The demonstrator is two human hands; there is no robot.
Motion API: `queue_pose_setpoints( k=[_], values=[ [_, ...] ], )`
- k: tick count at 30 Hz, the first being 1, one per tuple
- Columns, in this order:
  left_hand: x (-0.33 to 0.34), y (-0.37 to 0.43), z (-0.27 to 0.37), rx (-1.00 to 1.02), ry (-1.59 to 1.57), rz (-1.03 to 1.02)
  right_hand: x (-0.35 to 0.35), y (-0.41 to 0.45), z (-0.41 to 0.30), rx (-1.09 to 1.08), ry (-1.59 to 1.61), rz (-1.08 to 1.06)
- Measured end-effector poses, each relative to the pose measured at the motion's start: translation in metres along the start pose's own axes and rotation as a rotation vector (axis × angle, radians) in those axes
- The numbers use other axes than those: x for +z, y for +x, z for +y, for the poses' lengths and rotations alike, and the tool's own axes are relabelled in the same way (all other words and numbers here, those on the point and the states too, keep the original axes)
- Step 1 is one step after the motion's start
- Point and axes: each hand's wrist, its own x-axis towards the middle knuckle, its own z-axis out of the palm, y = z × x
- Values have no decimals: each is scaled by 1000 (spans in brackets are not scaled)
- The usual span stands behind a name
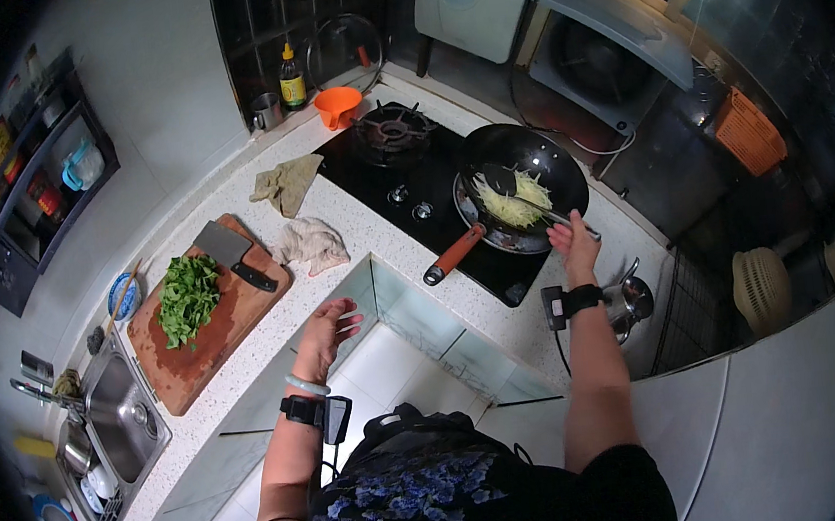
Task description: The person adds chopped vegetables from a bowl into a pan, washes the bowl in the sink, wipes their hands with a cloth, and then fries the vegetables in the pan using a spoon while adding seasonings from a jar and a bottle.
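My right hand (pixel 576 245) grips the metal handle of a cooking spatula (pixel 524 197), whose dark blade lies among pale shredded vegetable (pixel 514 202) in a black wok (pixel 557 149). The wok, with an orange-brown handle (pixel 458 250), sits on the right burner of a black gas hob (pixel 359 164). My left hand (pixel 330 329) hangs in front of the counter edge, fingers apart and holding nothing. To its left, a wooden cutting board (pixel 209 363) bears chopped leafy greens (pixel 189 299) and a cleaver (pixel 224 245).
Two cloths (pixel 290 186) lie between board and hob. Behind them stand an orange plastic bowl (pixel 338 106), a metal mug (pixel 267 111) and a sauce bottle (pixel 292 80). A metal kettle (pixel 629 304) stands by my right wrist. A steel sink (pixel 123 409) is at the left.
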Motion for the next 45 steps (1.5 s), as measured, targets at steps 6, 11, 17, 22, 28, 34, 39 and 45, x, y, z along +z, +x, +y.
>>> queue_pose_setpoints(
  k=[6,11,17,22,28,34,39,45],
  values=[
    [22,9,2,9,49,-116,22,14,-73,-225,-464,-337],
    [52,17,11,34,172,-224,65,-20,-134,-667,-1084,-740],
    [94,22,20,42,334,-312,96,-51,-141,-644,-1338,-1087],
    [112,27,15,153,509,-352,99,-47,-110,-804,-1467,-1030],
    [122,35,4,321,752,-342,73,12,-93,-772,-1164,-591],
    [120,40,-6,411,768,-315,108,13,-152,-395,-1470,-246],
    [124,40,-5,407,761,-303,111,27,-164,-371,-1489,-161],
    [123,49,-12,406,714,-305,90,74,-123,-301,-1155,-102]
  ],
)
